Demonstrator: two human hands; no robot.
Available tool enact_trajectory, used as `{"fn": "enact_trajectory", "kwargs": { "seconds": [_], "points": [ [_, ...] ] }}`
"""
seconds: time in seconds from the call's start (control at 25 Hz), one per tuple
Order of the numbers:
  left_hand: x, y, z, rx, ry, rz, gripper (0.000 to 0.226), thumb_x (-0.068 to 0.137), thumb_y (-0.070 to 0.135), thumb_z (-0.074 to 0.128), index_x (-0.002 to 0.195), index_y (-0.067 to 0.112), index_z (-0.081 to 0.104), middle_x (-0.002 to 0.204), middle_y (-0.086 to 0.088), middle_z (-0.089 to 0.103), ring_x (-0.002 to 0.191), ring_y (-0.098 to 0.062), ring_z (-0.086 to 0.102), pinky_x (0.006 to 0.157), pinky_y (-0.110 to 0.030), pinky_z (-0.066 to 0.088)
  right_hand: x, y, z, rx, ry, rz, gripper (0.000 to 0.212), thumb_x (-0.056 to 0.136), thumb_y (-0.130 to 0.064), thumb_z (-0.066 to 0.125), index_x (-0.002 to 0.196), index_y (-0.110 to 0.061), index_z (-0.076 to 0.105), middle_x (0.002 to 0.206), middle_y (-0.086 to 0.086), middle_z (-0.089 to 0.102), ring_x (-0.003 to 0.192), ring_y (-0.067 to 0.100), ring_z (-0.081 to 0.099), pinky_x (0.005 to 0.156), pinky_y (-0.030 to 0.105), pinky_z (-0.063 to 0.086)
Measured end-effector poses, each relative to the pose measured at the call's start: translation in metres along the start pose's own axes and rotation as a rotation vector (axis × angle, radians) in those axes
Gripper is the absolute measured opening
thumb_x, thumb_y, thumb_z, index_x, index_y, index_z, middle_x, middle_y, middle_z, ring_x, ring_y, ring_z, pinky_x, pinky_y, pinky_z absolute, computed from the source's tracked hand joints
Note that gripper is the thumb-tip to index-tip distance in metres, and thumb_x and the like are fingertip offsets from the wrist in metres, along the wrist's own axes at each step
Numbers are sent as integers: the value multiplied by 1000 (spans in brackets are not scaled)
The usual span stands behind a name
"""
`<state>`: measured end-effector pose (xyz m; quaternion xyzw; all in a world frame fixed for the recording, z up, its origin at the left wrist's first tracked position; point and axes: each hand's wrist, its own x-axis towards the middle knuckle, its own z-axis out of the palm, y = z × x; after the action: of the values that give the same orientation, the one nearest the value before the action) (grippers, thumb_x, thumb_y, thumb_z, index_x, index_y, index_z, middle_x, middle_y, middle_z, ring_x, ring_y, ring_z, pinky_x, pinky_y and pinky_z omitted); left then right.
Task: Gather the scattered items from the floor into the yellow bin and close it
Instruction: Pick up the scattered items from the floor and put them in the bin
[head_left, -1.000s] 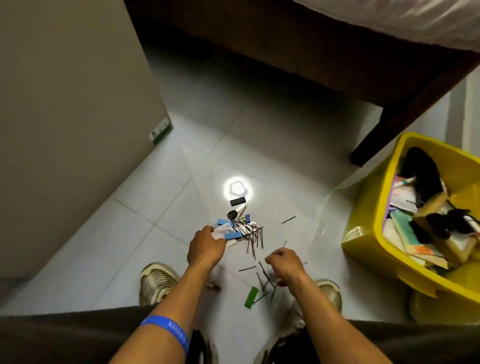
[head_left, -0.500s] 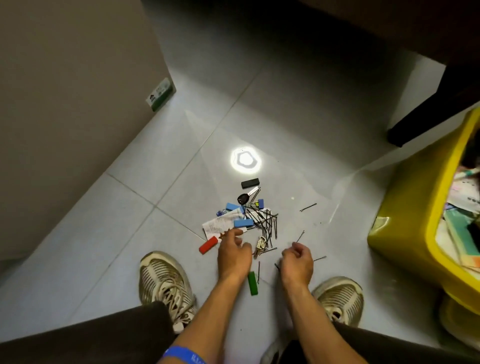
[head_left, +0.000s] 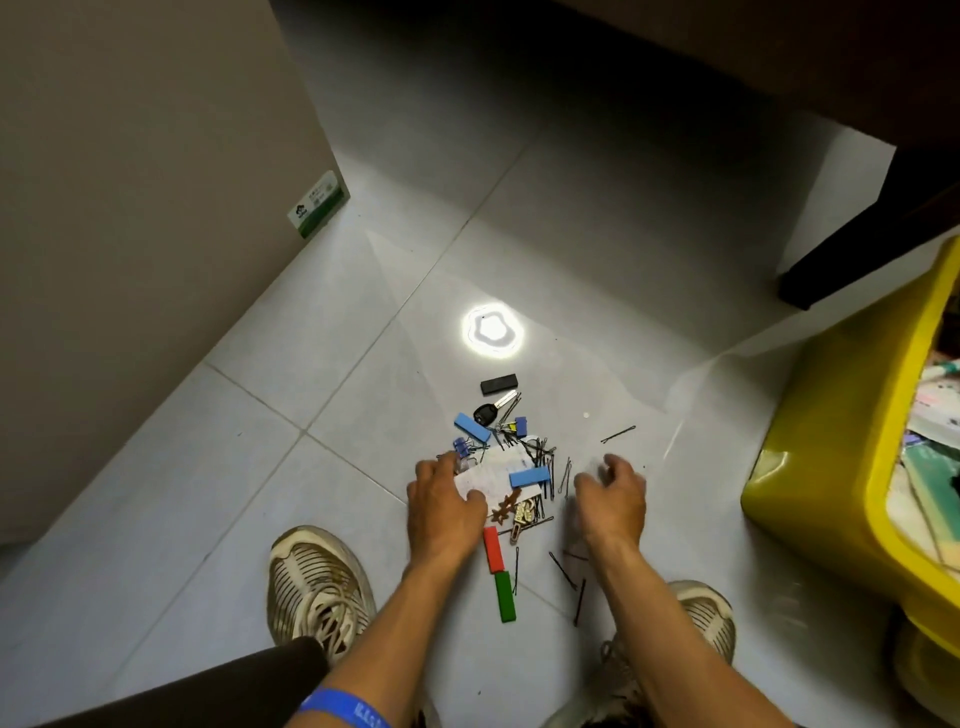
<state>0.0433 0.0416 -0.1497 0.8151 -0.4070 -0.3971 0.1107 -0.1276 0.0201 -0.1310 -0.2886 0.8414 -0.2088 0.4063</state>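
The small pile of things (head_left: 511, 467) on the floor is flanked by the left hand (head_left: 448, 501), laid with flat fingers on its paper slip, and the right hand (head_left: 613, 496), loosely curled, empty, nearer the yellow bin (head_left: 831, 467).

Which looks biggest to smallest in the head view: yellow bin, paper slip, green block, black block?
1. yellow bin, by far the largest, though cut off at the frame edge.
2. paper slip, partly under the left hand.
3. green block and black block: similar; the green one lies nearer the camera, so unranked.
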Motion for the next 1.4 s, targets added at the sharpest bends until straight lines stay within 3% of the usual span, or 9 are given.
{"fn": "enact_trajectory", "kwargs": {
  "seconds": [0.12,0.24,0.48,0.64,0.76,0.88,0.96,1.2,1.4],
  "points": [
    [19,2,-15,118,77,9,73,85,27,71,147,28,32,145,0,33,131,-23,37,98,-36,47,43,-23,-18,-204,115,-24,60,87,-22,64,143,-15,42,146,12,38,128,35,45,105,43,42],
    [45,21,-24,210,11,103,73,86,32,69,148,29,30,146,-1,31,132,-24,33,102,-38,44,67,-25,-26,-387,50,17,62,85,-28,63,141,-14,40,144,12,34,129,38,37,103,46,40],
    [25,50,15,285,-192,305,56,86,34,60,139,27,42,129,-1,37,117,-22,37,93,-35,46,14,-12,27,-380,-187,-383,41,92,-15,53,132,-12,50,135,10,41,117,30,44,97,34,40],
    [12,38,10,239,-186,228,44,92,29,52,135,25,47,130,-1,43,117,-23,43,92,-34,47,-12,4,22,-227,-38,-165,42,97,-21,48,138,-13,46,142,11,41,124,31,45,104,38,39],
    [6,32,6,205,-187,130,49,99,31,44,146,27,35,141,-2,36,127,-23,37,101,-34,43,-27,11,18,-214,-1,37,54,99,-30,46,148,-11,33,153,10,29,134,33,34,111,42,33],
    [-15,39,20,-79,-323,-5,49,103,34,35,151,31,28,148,0,30,131,-21,39,110,-34,38,-48,9,38,-106,-79,31,54,101,-31,43,150,-13,30,153,8,26,135,30,34,114,42,31],
    [-19,39,24,-254,-350,-72,45,104,34,35,149,30,33,148,0,33,123,-15,47,102,-27,40,-50,8,47,-8,-125,3,52,102,-31,42,151,-16,30,151,6,28,134,26,38,113,42,34],
    [-4,45,24,-345,-319,-120,24,105,30,35,121,30,53,119,1,59,88,0,56,70,-11,42,-29,6,61,234,-195,89,30,100,-27,49,130,-24,48,132,3,48,109,18,57,82,24,48],
    [-10,53,24,-393,-306,-163,34,105,27,35,132,19,53,115,3,60,89,-4,57,60,-4,38,-24,5,61,379,-249,131,24,102,-25,46,124,-17,54,108,4,66,90,9,65,63,13,48]
  ]
}}
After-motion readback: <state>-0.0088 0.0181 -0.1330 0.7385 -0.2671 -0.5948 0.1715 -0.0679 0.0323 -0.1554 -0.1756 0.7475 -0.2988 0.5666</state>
